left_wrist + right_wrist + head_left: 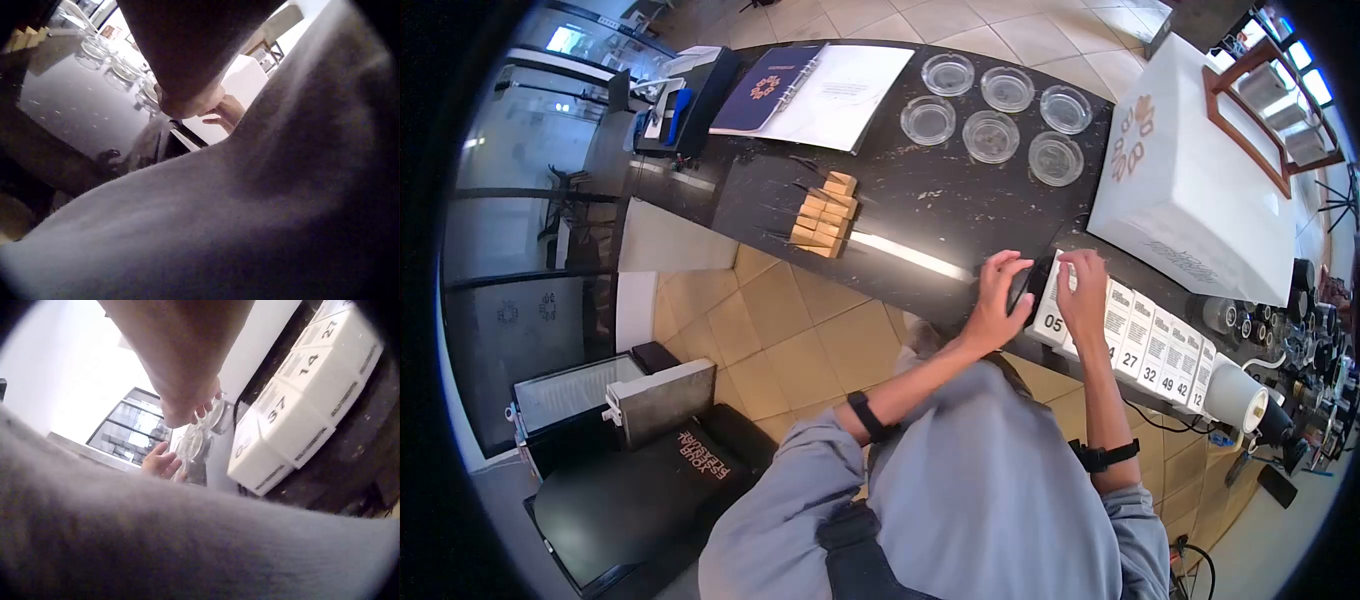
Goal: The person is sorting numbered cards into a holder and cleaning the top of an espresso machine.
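Observation:
My left hand (997, 300) is at the counter's front edge, its fingers loosely bent and nothing seen in its grasp. A narrow black object (1022, 284) shows beside its fingertips. My right hand (1083, 295) hovers over the near-left end of a row of white numbered boxes, overlapping the box marked 05 (1048, 322) in the head view. In the right wrist view, its bent fingers (201, 411) hold nothing visible, and the box marked 37 (287, 422) stands to their right. The left wrist view is mostly filled by a grey sleeve (187, 237).
Several round glass dishes (991, 136) stand at the back. A large white box (1190, 180) stands at the right. Further left are wooden blocks (825, 215) with slim dark tools and an open ring binder (850, 95). A white cylindrical item (1236, 395) stands past the row's end.

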Motion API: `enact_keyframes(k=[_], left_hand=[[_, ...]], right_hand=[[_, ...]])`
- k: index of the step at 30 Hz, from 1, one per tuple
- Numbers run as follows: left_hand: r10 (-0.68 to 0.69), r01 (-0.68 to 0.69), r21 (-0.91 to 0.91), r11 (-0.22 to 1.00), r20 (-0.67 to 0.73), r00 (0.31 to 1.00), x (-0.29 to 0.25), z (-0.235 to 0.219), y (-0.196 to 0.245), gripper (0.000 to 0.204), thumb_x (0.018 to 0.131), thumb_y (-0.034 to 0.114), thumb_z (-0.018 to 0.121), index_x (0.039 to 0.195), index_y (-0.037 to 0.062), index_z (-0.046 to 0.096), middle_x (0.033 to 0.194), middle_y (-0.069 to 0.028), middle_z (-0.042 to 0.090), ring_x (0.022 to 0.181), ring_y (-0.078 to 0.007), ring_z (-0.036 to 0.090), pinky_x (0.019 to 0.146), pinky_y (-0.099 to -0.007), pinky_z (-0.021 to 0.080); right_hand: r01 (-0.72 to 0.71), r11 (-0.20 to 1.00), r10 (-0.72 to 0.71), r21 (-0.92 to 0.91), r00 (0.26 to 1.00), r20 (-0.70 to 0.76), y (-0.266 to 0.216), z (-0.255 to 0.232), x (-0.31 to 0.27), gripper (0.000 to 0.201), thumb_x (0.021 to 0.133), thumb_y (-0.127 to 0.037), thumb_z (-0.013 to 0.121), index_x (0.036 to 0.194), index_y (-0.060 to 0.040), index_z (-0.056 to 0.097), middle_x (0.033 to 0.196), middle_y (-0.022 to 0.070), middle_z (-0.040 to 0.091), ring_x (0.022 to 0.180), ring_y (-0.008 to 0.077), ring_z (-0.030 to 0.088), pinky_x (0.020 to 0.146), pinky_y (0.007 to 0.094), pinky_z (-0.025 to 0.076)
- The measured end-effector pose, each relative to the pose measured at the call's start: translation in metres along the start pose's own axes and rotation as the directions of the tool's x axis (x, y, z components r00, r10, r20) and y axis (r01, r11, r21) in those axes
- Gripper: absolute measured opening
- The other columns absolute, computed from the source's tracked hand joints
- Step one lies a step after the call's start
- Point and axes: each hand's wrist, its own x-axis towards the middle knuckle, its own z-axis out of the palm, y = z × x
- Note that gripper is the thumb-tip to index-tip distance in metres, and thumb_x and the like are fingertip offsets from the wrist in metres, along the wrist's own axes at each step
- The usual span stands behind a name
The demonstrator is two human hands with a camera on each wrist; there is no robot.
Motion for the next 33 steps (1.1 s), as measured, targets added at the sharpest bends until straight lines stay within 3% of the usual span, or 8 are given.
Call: enact_keyframes(k=[2, 7, 11, 15, 17, 20, 27, 33], left_hand=[[-0.029, 0.029, 0.0, 1.0, -0.058, 0.998, -0.008, -0.044, -0.005, 0.039, 0.082, 0.0, 0.06, 0.12, 0.0047, 0.056, 0.123, -0.0159, 0.05, 0.116, -0.0303, 0.051, 0.099, -0.04, 0.042], [0.002, 0.031, 0.139, 0.99, -0.231, 0.973, -0.017, -0.171, -0.002, 0.02, 0.084, -0.001, 0.057, 0.103, 0.0031, 0.062, 0.101, -0.0114, 0.058, 0.089, -0.0264, 0.059, 0.083, -0.0344, 0.047], [0.19, -0.009, 0.395, 0.918, -0.42, 0.887, -0.007, -0.278, -0.021, 0.018, 0.086, -0.002, 0.056, 0.102, 0.0029, 0.064, 0.102, -0.0124, 0.058, 0.094, -0.0264, 0.058, 0.085, -0.0352, 0.046], [0.026, 0.142, 0.286, 0.947, -0.512, 0.858, 0.005, -0.348, -0.052, 0.022, 0.085, -0.002, 0.057, 0.105, 0.0032, 0.064, 0.106, -0.0127, 0.057, 0.097, -0.0275, 0.058, 0.088, -0.0348, 0.045], [0.126, 0.033, 0.461, 0.887, -0.309, 0.943, 0.01, -0.369, -0.063, 0.027, 0.083, -0.003, 0.057, 0.108, 0.0042, 0.064, 0.111, -0.0127, 0.056, 0.101, -0.0295, 0.058, 0.091, -0.0357, 0.044], [0.073, -0.031, 0.418, 0.908, -0.085, 0.994, 0.012, -0.384, -0.081, 0.029, 0.082, -0.001, 0.061, 0.11, 0.0057, 0.064, 0.114, -0.0119, 0.058, 0.106, -0.0306, 0.057, 0.094, -0.0371, 0.043], [0.061, -0.069, 0.31, 0.948, 0.037, 0.997, 0.022, -0.387, -0.096, 0.013, 0.082, 0.004, 0.069, 0.095, 0.0012, 0.068, 0.091, -0.0127, 0.067, 0.091, -0.0298, 0.064, 0.081, -0.0363, 0.049], [0.077, -0.124, 0.258, 0.958, 0.185, 0.98, 0.028, -0.384, -0.063, 0.011, 0.08, -0.001, 0.068, 0.091, 0.0007, 0.067, 0.086, -0.0124, 0.066, 0.081, -0.0288, 0.062, 0.072, -0.0353, 0.049]], right_hand=[[-0.124, 0.963, 0.085, 0.239, 0.983, 0.165, -0.031, 0.019, 0.01, 0.007, 0.086, -0.004, 0.06, 0.093, -0.0018, 0.063, 0.089, 0.0137, 0.059, 0.084, 0.0318, 0.059, 0.073, 0.0385, 0.047], [-0.129, 0.957, 0.033, 0.261, 0.94, 0.341, -0.106, 0.084, 0.027, 0.01, 0.087, -0.007, 0.06, 0.096, -0.004, 0.063, 0.089, 0.0116, 0.06, 0.08, 0.0274, 0.065, 0.068, 0.0356, 0.052], [-0.077, 0.951, -0.08, 0.301, 0.877, 0.475, -0.176, 0.13, 0.052, 0.018, 0.087, -0.014, 0.062, 0.104, -0.0071, 0.061, 0.091, 0.0102, 0.06, 0.083, 0.0276, 0.064, 0.069, 0.0375, 0.052], [0.127, 0.968, -0.216, 0.216, 0.86, 0.462, -0.235, 0.176, 0.059, 0.032, 0.086, -0.023, 0.067, 0.114, -0.01, 0.057, 0.094, 0.0089, 0.059, 0.087, 0.0283, 0.063, 0.07, 0.0399, 0.052], [0.156, 0.971, -0.223, 0.182, 0.869, 0.443, -0.249, 0.194, 0.057, 0.031, 0.086, -0.024, 0.067, 0.111, -0.0092, 0.057, 0.093, 0.0088, 0.059, 0.086, 0.0285, 0.064, 0.069, 0.04, 0.053], [0.203, 0.972, -0.234, 0.117, 0.878, 0.418, -0.26, 0.214, 0.056, 0.027, 0.086, -0.026, 0.068, 0.103, -0.0079, 0.059, 0.091, 0.0086, 0.06, 0.084, 0.0289, 0.064, 0.067, 0.0402, 0.053], [0.209, 0.977, -0.212, 0.052, 0.889, 0.406, -0.256, 0.217, 0.048, 0.019, 0.09, -0.025, 0.063, 0.087, -0.007, 0.061, 0.084, 0.0086, 0.063, 0.081, 0.0296, 0.065, 0.065, 0.0411, 0.053], [0.006, 0.987, -0.08, 0.159, 0.88, 0.468, -0.226, 0.12, 0.032, 0.02, 0.088, -0.025, 0.066, 0.091, -0.0053, 0.063, 0.084, 0.0108, 0.063, 0.081, 0.0313, 0.064, 0.068, 0.0415, 0.05]])
